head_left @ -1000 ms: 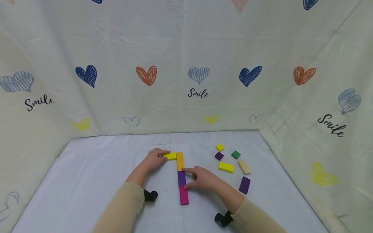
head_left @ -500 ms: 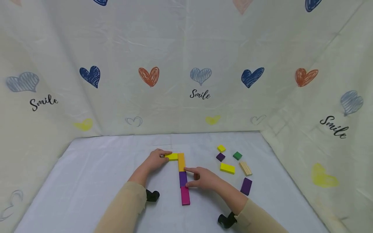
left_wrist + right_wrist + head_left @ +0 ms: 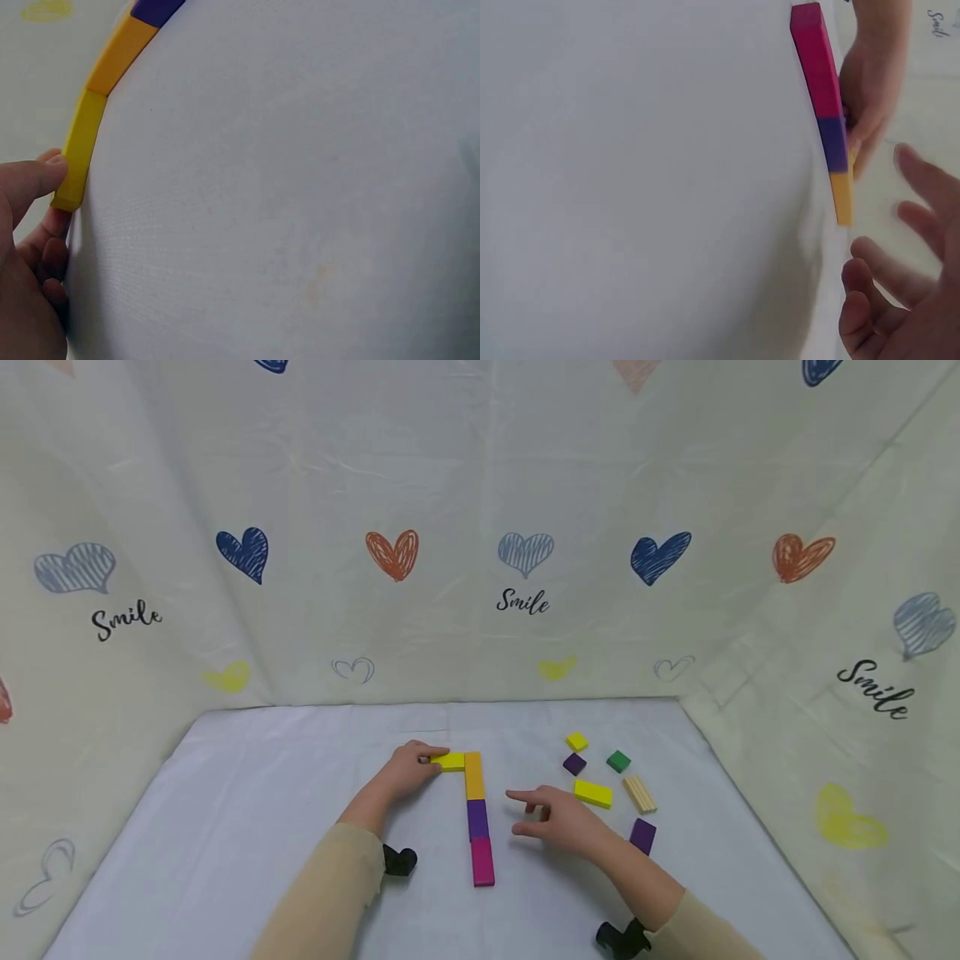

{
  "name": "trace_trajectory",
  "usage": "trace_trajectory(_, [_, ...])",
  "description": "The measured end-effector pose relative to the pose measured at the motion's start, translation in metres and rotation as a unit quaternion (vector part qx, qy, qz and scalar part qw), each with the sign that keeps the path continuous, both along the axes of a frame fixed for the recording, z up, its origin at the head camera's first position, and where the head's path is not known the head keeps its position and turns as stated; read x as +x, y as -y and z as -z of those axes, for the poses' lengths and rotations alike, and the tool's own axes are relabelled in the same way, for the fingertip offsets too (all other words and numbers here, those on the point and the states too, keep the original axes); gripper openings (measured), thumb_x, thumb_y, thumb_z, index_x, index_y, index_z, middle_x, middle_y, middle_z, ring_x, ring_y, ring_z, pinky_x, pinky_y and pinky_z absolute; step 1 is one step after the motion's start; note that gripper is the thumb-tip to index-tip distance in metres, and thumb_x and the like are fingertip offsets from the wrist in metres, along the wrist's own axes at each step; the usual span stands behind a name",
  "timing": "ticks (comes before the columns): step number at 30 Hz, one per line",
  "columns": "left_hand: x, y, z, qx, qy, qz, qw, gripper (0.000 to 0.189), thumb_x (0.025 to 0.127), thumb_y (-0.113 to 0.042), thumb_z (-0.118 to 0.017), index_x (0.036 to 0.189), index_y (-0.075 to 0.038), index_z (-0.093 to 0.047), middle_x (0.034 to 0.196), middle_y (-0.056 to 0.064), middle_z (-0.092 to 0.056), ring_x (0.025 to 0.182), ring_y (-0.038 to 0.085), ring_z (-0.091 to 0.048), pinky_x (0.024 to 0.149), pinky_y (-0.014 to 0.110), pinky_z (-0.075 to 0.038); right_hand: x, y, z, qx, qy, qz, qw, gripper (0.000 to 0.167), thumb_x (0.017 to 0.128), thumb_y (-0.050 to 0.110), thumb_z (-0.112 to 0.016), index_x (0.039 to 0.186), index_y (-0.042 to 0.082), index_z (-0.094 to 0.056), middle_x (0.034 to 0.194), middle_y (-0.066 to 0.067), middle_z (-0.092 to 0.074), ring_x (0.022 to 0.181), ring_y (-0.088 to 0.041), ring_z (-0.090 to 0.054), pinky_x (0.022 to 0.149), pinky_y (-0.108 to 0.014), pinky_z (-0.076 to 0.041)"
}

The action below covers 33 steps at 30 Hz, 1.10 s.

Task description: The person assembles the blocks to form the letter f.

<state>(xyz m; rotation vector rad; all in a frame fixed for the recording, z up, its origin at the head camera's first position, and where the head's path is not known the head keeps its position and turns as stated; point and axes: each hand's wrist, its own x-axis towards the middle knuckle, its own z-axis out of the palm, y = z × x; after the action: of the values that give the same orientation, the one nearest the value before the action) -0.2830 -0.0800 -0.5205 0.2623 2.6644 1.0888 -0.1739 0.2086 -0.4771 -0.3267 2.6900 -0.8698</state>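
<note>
A yellow block (image 3: 452,762) lies flat on the white-covered table, its right end against the top of an orange block (image 3: 475,777). Below the orange one, a purple block (image 3: 477,820) and a pink block (image 3: 483,862) continue the column end to end. My left hand (image 3: 408,770) pinches the yellow block's left end; in the left wrist view its thumb (image 3: 51,174) presses on the yellow block's side. To the right of the column, my right hand (image 3: 566,820) holds nothing, index finger stretched out and thumb apart from it.
Right of the right hand lie a yellow block (image 3: 592,794), small yellow (image 3: 577,742), dark purple (image 3: 574,764) and green (image 3: 618,762) pieces, a ridged wooden block (image 3: 640,794) and a purple block (image 3: 643,836) partly behind the right arm. A heart-printed cloth (image 3: 450,635) stands behind.
My right hand has come away from the orange and purple blocks and moved right. My left hand stays at the yellow block. The whole view has shifted slightly.
</note>
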Motion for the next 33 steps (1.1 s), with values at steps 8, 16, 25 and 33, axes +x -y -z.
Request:
trace_trajectory(8, [0.002, 0.001, 0.000, 0.001, 0.006, -0.005, 1.0000, 0.034, 0.097, -0.020, -0.064, 0.130, -0.028, -0.068, 0.131, 0.008, -0.055, 0.118, 0.028, -0.049, 0.103, 0.048, -0.042, 0.009, -0.054, -0.006, 0.019, 0.000, 0.043, 0.9989, 0.056, 0.080, 0.035, -0.082, 0.133, 0.030, -0.065, 0.101, 0.004, -0.061, 0.080, -0.014, -0.051, 0.064, -0.028, -0.046])
trace_trajectory(16, [0.002, 0.000, -0.002, -0.005, 0.003, 0.002, 1.0000, 0.035, 0.097, -0.021, -0.063, 0.131, -0.029, -0.067, 0.132, 0.009, -0.055, 0.117, 0.028, -0.050, 0.103, 0.049, -0.042, 0.022, -0.112, -0.016, 0.025, -0.006, 0.064, 0.9976, 0.053, 0.081, 0.039, -0.080, 0.130, 0.021, -0.067, 0.108, -0.002, -0.062, 0.080, -0.017, -0.050, 0.057, -0.027, -0.044])
trace_trajectory(25, [0.004, -0.001, -0.007, 0.001, 0.005, 0.005, 1.0000, 0.035, 0.097, -0.021, -0.063, 0.131, -0.027, -0.067, 0.133, 0.010, -0.054, 0.120, 0.030, -0.048, 0.105, 0.049, -0.040, 0.031, -0.146, -0.025, 0.042, -0.002, 0.059, 0.9974, 0.047, 0.085, 0.036, -0.077, 0.127, 0.016, -0.069, 0.115, -0.004, -0.062, 0.084, -0.018, -0.049, 0.059, -0.026, -0.043])
trace_trajectory(33, [0.003, 0.001, -0.008, -0.005, 0.002, 0.011, 0.9999, 0.035, 0.098, -0.021, -0.062, 0.132, -0.027, -0.066, 0.132, 0.009, -0.055, 0.119, 0.028, -0.049, 0.105, 0.048, -0.041, 0.030, -0.158, -0.018, 0.056, 0.027, 0.038, 0.9974, 0.047, 0.081, 0.034, -0.080, 0.124, 0.019, -0.070, 0.118, -0.004, -0.062, 0.084, -0.018, -0.048, 0.060, -0.025, -0.044])
